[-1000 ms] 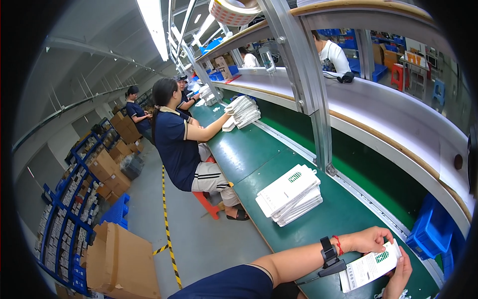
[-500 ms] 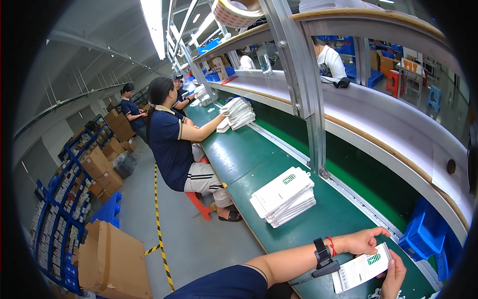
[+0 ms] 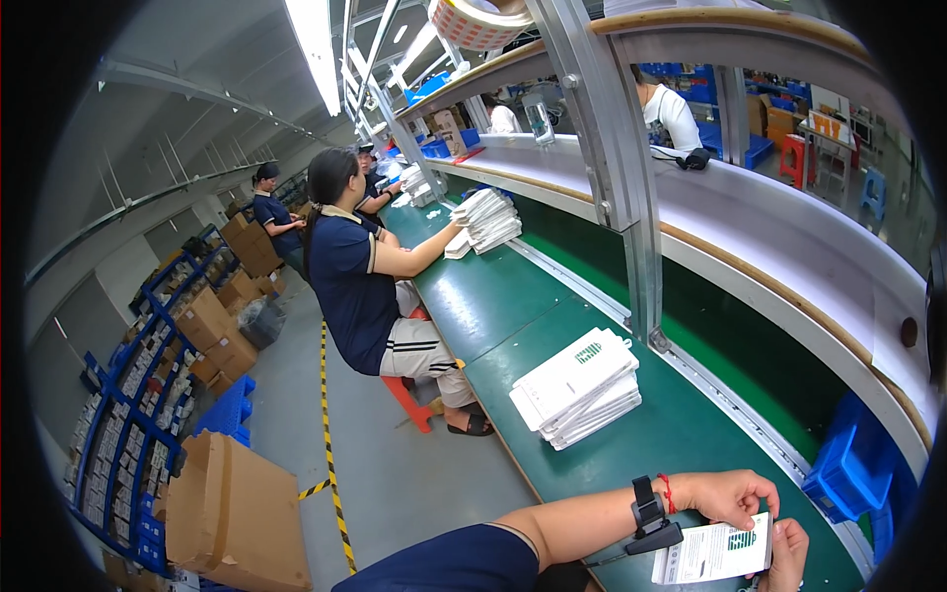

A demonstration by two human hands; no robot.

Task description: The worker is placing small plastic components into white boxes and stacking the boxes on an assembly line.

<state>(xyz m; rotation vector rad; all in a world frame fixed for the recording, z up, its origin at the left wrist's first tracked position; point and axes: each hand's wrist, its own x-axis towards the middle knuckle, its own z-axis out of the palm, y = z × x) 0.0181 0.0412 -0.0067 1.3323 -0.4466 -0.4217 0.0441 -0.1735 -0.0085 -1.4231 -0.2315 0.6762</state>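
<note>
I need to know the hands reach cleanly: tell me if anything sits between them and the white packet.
Nothing visible does. The left hand and right hand both already grip the white packet directly above the green bench.

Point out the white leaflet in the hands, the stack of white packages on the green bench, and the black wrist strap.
white leaflet point(image 3: 712, 554), head view, middle of its printed face.
stack of white packages point(image 3: 575, 383), head view, top package's face.
black wrist strap point(image 3: 648, 513), head view, band across the left wrist.

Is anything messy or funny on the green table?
Not really. The stack of white packages is a bit fanned out, its edges not lined up, but nothing is spilled or broken. Both the left hand and the right hand hold a white card flat.
</note>
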